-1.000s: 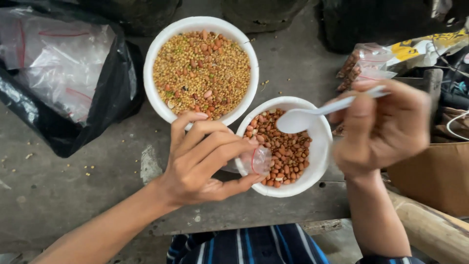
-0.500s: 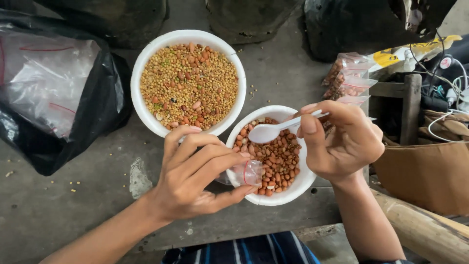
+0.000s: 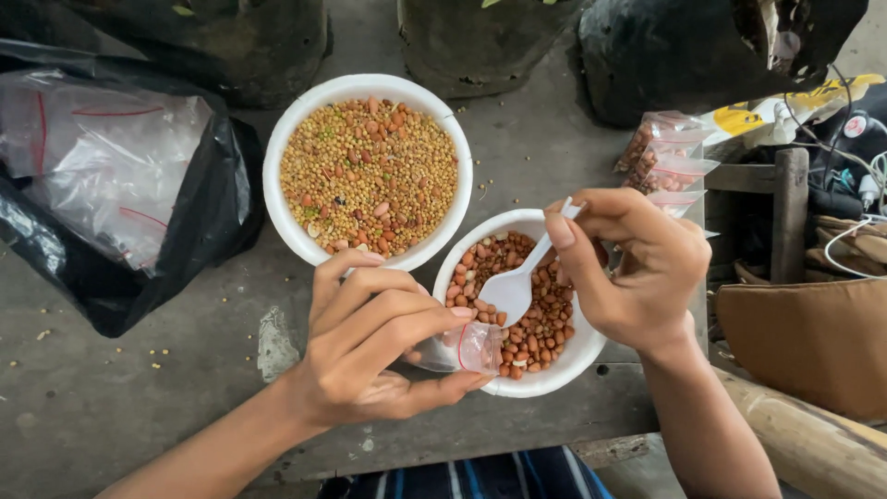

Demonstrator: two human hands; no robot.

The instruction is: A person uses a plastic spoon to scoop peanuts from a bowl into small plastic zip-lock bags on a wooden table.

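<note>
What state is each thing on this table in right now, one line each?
Small clear bag: held open by left hand at the peanut bowl's rim.
White spoon: in right hand, tipped into peanuts.
Peanut bowl: part full.
Mixed-grain bowl: full.
Filled bags: stacked.

My left hand [image 3: 370, 346] pinches a small clear plastic bag [image 3: 467, 346] open at the near rim of the white bowl of peanuts [image 3: 554, 365], while my right hand [image 3: 633, 268] tips a white plastic spoon [image 3: 513, 286] down into the nuts. Just beyond sits a bigger white bowl of mixed seeds [image 3: 370, 176] on the grey table [image 3: 139, 397], with a black bag [image 3: 199, 222] of clear pouches to the left.
</note>
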